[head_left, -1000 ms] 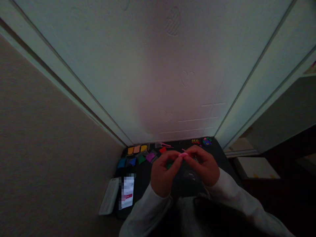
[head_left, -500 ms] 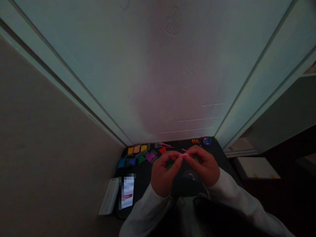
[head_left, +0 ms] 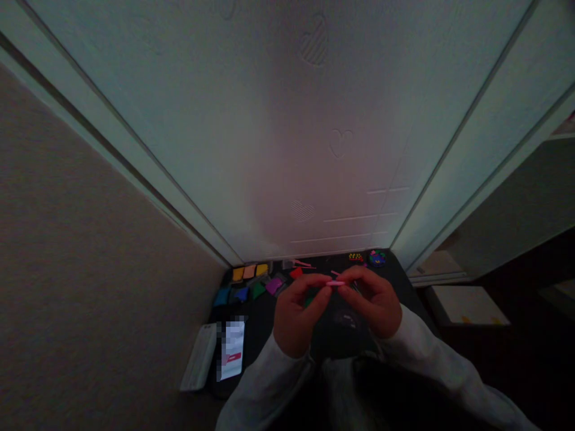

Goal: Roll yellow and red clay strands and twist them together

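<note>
Low in the dim head view, my left hand (head_left: 296, 314) and my right hand (head_left: 374, 301) meet fingertip to fingertip above a dark table (head_left: 406, 281). Both pinch a small pink piece (head_left: 335, 283) between them. Something green (head_left: 308, 299) shows under my left fingers; I cannot tell whether the hand holds it. White sleeves cover both forearms.
Small coloured packets (head_left: 256, 280) lie in rows at the table's far left, with a red one (head_left: 295, 273) nearer the middle. Bead-like clusters (head_left: 366, 258) sit at the far right. A white tray (head_left: 199, 356) and a printed sheet (head_left: 232, 349) lie front left. A pale wall rises behind.
Both hands stay together; the pink piece has turned slightly flatter between the fingertips. Nothing else has moved.
</note>
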The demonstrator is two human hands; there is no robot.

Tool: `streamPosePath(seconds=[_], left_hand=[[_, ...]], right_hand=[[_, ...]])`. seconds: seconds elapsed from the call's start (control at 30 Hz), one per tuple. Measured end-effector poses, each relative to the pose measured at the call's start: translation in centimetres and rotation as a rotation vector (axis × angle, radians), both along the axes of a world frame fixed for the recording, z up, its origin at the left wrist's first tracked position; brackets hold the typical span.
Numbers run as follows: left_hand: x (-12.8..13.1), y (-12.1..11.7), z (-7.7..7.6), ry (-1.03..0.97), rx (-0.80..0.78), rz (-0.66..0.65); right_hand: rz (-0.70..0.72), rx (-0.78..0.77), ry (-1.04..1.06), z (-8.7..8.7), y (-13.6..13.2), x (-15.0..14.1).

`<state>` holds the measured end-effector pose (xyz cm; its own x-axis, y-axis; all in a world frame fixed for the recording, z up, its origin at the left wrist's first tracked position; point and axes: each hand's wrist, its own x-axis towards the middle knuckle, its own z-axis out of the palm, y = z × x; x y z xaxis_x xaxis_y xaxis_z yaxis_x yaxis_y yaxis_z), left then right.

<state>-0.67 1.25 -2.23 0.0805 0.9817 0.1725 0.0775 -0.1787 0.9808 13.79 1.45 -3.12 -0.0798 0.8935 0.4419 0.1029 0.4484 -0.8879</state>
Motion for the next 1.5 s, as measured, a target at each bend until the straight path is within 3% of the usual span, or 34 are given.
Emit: streamPosePath(seconds=[0.2, 0.37, 0.57, 0.97, 1.27, 1.5], left_hand=[[0.21, 0.15, -0.08, -0.122, -0.013, 0.018], [0.53, 0.2, -0.12, -0.148, -0.043, 0.089], [0.23, 0.15, -0.12, -0.01, -0.029, 0.055], [0.09, 0.35, 0.18, 0.229, 0.182, 0.035], [0.22, 0.26, -0.3, 0.139, 0.049, 0.022], [0.17, 0.2, -0.38, 0.106, 0.05, 0.002]], right_hand=[[0.051, 0.01, 0.014, 0.22, 0.01, -0.02], [-0.061, -0.036, 0.02, -0.54, 0.39, -0.35], [-0.033, -0.06, -0.109, -0.04, 0.26, -0.15], [-0.067, 0.042, -0.135, 0.19, 0.3, -0.06], [-0.099, 0.063, -0.122, 0.17, 0.22, -0.02], [-0.044, 0.131, -0.097, 0.1, 0.3, 0.1]])
